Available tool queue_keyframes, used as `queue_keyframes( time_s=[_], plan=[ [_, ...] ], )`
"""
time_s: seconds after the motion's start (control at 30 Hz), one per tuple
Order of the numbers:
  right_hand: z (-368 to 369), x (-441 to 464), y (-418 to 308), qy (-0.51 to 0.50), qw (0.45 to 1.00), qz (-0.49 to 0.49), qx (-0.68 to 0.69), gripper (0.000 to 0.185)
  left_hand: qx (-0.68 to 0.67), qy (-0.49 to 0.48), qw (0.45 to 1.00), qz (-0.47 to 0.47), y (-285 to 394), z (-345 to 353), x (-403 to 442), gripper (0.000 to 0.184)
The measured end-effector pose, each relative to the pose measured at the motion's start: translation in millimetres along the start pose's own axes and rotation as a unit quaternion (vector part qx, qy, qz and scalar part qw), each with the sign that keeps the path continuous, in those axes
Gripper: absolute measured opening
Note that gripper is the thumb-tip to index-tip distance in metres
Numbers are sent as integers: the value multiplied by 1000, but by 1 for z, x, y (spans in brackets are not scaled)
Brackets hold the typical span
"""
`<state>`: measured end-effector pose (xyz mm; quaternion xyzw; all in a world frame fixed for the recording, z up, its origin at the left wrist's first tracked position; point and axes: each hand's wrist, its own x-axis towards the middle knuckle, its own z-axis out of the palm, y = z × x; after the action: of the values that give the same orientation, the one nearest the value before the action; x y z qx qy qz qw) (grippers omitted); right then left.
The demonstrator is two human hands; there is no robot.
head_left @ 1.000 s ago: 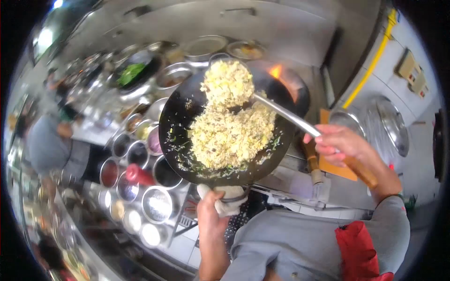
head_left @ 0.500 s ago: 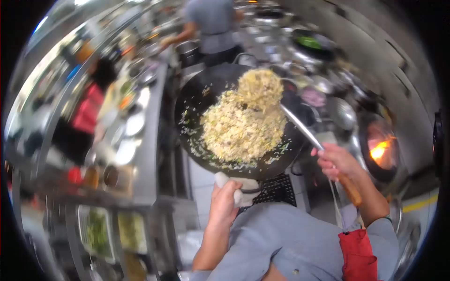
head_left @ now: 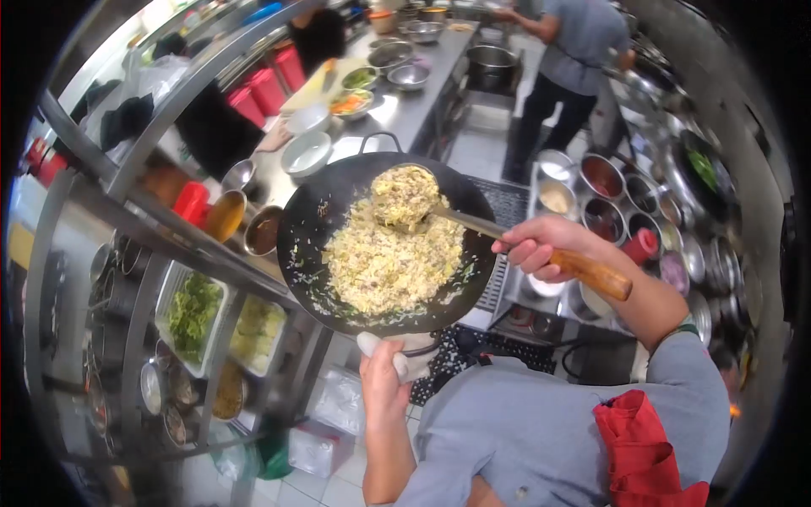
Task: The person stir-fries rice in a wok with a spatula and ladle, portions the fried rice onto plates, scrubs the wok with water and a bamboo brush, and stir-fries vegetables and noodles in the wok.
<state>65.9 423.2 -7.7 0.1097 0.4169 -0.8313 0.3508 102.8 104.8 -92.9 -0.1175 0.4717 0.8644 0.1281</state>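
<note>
At the ladle (head_left: pixel 475 223): my right hand (head_left: pixel 549 249) had its fingers curled around the handle, the wooden butt jutting out past my palm.
At the near handle of the wok (head_left: pixel 301 221): my left hand (head_left: pixel 386 376) gripped a pale cloth (head_left: pixel 419 359), the fingers folded over it against the dark handle loop.
Ladle's bowl: it was heaped with rice, above the middle of the wok.
Rice (head_left: pixel 372 275): the main pile, yellow and flecked, lay in the wok in front of me, loose grains and green bits scattered around it.
To my left: a bin of leafy greens (head_left: pixel 193 321) stood beside a bin of paler pieces (head_left: pixel 256 335).
To my right: metal pots (head_left: pixel 602 177) stood clustered near a red bottle (head_left: pixel 640 246).
Beyond the wok: a tabletop (head_left: pixel 427 106) carried bowls (head_left: pixel 307 155); a person in grey (head_left: pixel 583 46) stood farther off.
</note>
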Motion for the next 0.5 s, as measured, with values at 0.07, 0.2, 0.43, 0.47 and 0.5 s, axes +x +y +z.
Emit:
queue_keyframes(
  time_s=[0.07, 0.2, 0.43, 0.47, 0.5],
  plan=[
    [-7, 6, -21, 0, 1000, 8, -2, 21, -24, 21, 999, 35, -19, -2, 5, 33],
    [6, 5, -66, 12, 999, -25, -31, 19, -34, 27, 999, 32, -27, 16, -2, 32],
    [-11, 62, -190, 63, 991, -59, -98, 17, -40, 91, 995, -31, -8, 34, -24, 34],
    [-16, 76, -206, 88, 987, -57, -118, 17, -41, 106, 993, -27, -11, 37, -27, 34],
    [-30, 96, -217, 102, 983, -72, -134, 14, -44, 107, 992, -56, -16, 30, -32, 37]
  ],
)
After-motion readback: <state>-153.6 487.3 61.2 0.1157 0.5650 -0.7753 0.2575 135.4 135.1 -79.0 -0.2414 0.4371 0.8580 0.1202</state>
